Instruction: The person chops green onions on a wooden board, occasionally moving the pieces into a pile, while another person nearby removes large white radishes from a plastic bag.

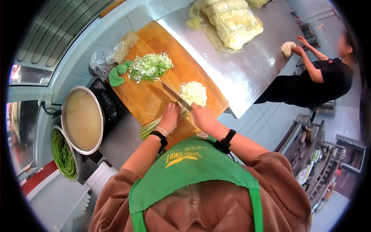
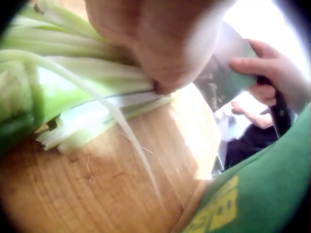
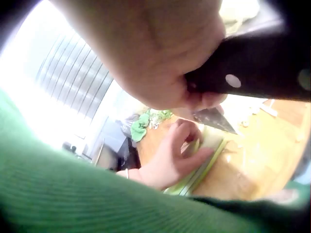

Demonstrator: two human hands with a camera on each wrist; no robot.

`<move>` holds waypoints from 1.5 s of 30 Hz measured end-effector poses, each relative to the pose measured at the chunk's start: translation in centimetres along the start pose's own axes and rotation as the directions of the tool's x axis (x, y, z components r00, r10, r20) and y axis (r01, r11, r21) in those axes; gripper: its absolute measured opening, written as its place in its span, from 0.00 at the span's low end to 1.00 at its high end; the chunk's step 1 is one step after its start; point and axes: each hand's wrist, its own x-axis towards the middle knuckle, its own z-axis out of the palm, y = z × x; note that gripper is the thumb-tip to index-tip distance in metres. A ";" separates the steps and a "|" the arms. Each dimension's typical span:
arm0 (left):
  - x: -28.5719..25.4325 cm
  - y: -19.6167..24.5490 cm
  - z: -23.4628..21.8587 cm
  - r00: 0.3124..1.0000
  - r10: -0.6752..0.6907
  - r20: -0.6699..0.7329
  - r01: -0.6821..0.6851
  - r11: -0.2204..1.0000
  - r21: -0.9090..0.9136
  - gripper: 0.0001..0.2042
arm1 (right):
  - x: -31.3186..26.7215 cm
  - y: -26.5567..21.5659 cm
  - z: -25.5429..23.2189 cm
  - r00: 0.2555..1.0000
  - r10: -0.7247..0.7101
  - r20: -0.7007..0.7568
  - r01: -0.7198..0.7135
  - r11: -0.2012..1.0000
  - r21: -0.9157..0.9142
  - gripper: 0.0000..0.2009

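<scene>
My right hand [image 1: 204,118] grips a wide-bladed kitchen knife [image 1: 176,95]; its black riveted handle fills the upper right of the right wrist view. The blade slants over the wooden cutting board [image 1: 193,67], between my left hand and a pile of finely chopped white pieces [image 1: 193,93]. With bent fingers, my left hand [image 1: 170,117] holds a bundle of pale green stalks [image 2: 73,77] down on the board, close beside the blade. The stalks' far ends stick out toward the board's near left edge. Farther back lies a heap of chopped green and white vegetable [image 1: 150,66].
A green cloth [image 1: 116,77] and a clear plastic bag [image 1: 106,58] lie at the board's left. Beside them stand a large pot of cloudy liquid [image 1: 82,120] and a bowl of long green beans [image 1: 63,156]. Bagged dough [image 1: 234,25] sits on the steel table [image 1: 247,73]; another person [image 1: 317,81] handles dough.
</scene>
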 end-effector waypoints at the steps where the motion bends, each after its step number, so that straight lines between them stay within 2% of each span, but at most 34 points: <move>1: -0.1 0.0 0.1 1.000 -0.001 0.000 0.001 1.000 -0.003 0.17 | -0.1 -0.6 -0.3 0.999 0.012 0.037 -0.011 0.999 -0.041 0.06; 4: 0.2 0.1 0.1 1.000 -0.018 -0.006 0.018 0.997 0.074 0.17 | 1.5 -0.5 2.5 0.999 -0.002 -0.044 -0.001 0.998 -0.063 0.07; 8: -0.1 2.0 -1.5 0.989 -0.090 0.115 0.080 0.993 0.090 0.18 | 2.3 0.4 3.3 1.000 -0.007 -0.022 0.005 0.998 -0.070 0.08; 10: -0.7 2.2 -1.6 0.978 -0.142 0.156 0.124 0.985 0.121 0.19 | 2.5 0.7 3.6 0.994 -0.019 -0.109 0.016 0.999 -0.031 0.08; 12: -1.1 1.7 -0.9 0.996 -0.062 0.062 0.055 0.991 0.118 0.22 | 2.3 0.9 3.5 0.995 -0.016 -0.095 0.016 1.000 -0.001 0.08; 13: -1.2 1.5 -0.3 0.996 -0.062 0.062 0.054 0.991 0.119 0.22 | 2.2 1.0 3.1 0.997 -0.011 -0.080 0.013 1.000 0.025 0.07; 15: -0.9 1.3 0.4 0.999 -0.044 -0.031 0.046 0.998 0.050 0.23 | 2.2 1.9 2.3 0.996 -0.001 -0.084 0.008 0.997 0.080 0.07; 17: 0.1 1.5 1.0 0.998 -0.042 -0.039 0.044 0.998 0.049 0.22 | 2.3 3.0 1.6 0.997 0.005 -0.081 0.006 0.991 0.135 0.07; 19: 1.4 1.6 1.8 0.998 -0.042 -0.047 0.044 0.998 0.044 0.22 | 2.7 4.2 0.7 0.989 -0.018 -0.144 0.046 0.980 0.195 0.07; 22: 2.8 2.2 2.1 0.997 -0.031 -0.064 0.037 0.996 0.085 0.22 | 2.4 4.8 -1.0 0.985 -0.044 -0.166 0.071 0.985 0.160 0.07; 24: 2.9 2.7 1.5 0.992 -0.127 0.001 0.127 0.991 0.034 0.20 | 1.7 4.3 -2.0 0.985 -0.047 -0.163 0.066 0.992 0.112 0.06; 25: 3.0 2.8 1.0 0.992 -0.128 0.000 0.128 0.991 0.034 0.20 | 1.3 3.9 -2.4 0.985 -0.045 -0.165 0.056 0.996 0.065 0.06; 27: 2.9 2.3 0.6 1.000 -0.025 0.005 0.024 1.000 0.019 0.17 | 0.7 2.9 -2.9 0.991 -0.031 -0.127 0.033 0.999 0.012 0.07; 31: 3.5 1.5 1.6 0.999 0.023 -0.037 -0.022 1.000 0.021 0.16 | -0.5 2.4 -2.1 1.000 -0.013 -0.021 0.010 0.992 -0.124 0.09; 32: 3.4 1.4 1.7 0.998 0.029 -0.047 -0.028 0.999 0.020 0.15 | -0.5 2.4 -1.7 1.000 -0.011 -0.015 0.009 0.992 -0.123 0.09; 34: 3.3 1.3 1.8 0.998 0.030 -0.054 -0.029 0.999 0.019 0.15 | -0.2 2.9 -0.2 0.989 -0.052 -0.139 0.041 0.996 -0.081 0.05; 37: 3.7 1.0 1.9 0.999 0.034 -0.036 -0.032 0.998 0.055 0.15 | 2.2 3.6 1.2 0.990 -0.060 -0.124 0.050 0.995 -0.083 0.07; 39: 3.3 1.3 2.0 0.999 -0.019 0.029 0.017 0.997 0.070 0.15 | 1.5 4.3 0.6 0.993 -0.057 -0.100 0.052 0.998 -0.046 0.07; 41: 3.8 1.2 1.9 1.000 0.001 -0.017 -0.001 0.999 0.039 0.15 | 1.7 4.3 -0.7 0.994 -0.076 -0.079 0.074 0.997 -0.020 0.07; 43: 3.2 1.5 2.0 0.999 0.004 -0.042 -0.004 1.000 -0.002 0.16 | 0.3 2.9 -1.5 0.998 -0.043 -0.041 0.039 0.995 -0.087 0.06; 45: 3.2 1.4 2.1 0.998 0.021 -0.066 -0.021 1.000 0.003 0.15 | 1.0 3.0 0.1 0.998 -0.025 -0.065 0.020 0.996 -0.082 0.06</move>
